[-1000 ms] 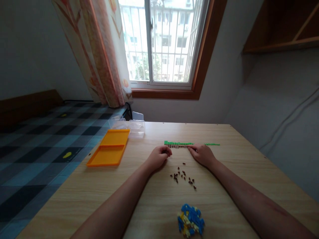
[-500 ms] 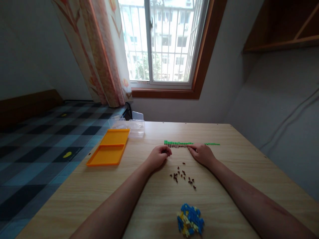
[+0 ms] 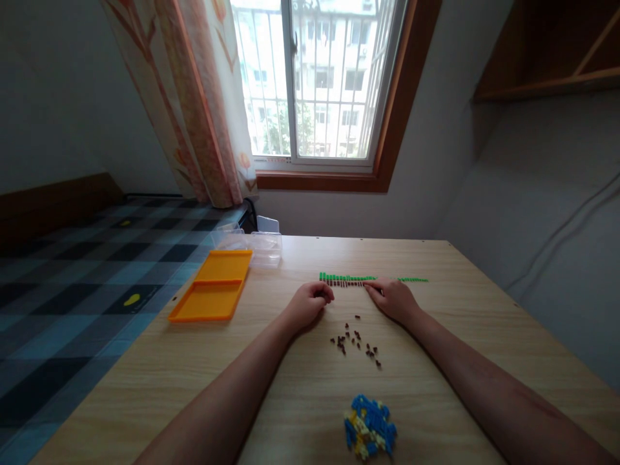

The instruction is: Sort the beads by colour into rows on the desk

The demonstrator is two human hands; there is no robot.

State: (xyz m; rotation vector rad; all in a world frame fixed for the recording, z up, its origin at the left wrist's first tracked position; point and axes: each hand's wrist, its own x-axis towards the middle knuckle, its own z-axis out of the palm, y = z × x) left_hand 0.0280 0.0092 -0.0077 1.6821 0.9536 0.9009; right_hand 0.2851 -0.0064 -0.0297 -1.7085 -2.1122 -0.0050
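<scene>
A long row of small green bricks (image 3: pixel 339 278) runs across the wooden table (image 3: pixel 465 336), with a shorter row of brown bricks (image 3: pixel 346 283) laid against its near side. My left hand (image 3: pixel 308 305) rests curled on the table below the row's left part, fingers closed; what they hold is hidden. My right hand (image 3: pixel 393 299) lies at the brown row's right end, fingers pressed together at the bricks. Loose brown bricks (image 3: pixel 356 343) are scattered between my forearms. A heap of blue and yellow bricks (image 3: pixel 370 427) sits near the front edge.
An orange two-part tray (image 3: pixel 213 288) lies at the table's left side, with clear plastic boxes (image 3: pixel 254 245) behind it. A bed with a checked cover (image 3: pixel 72 278) stands left of the table. Window, curtain and walls lie beyond.
</scene>
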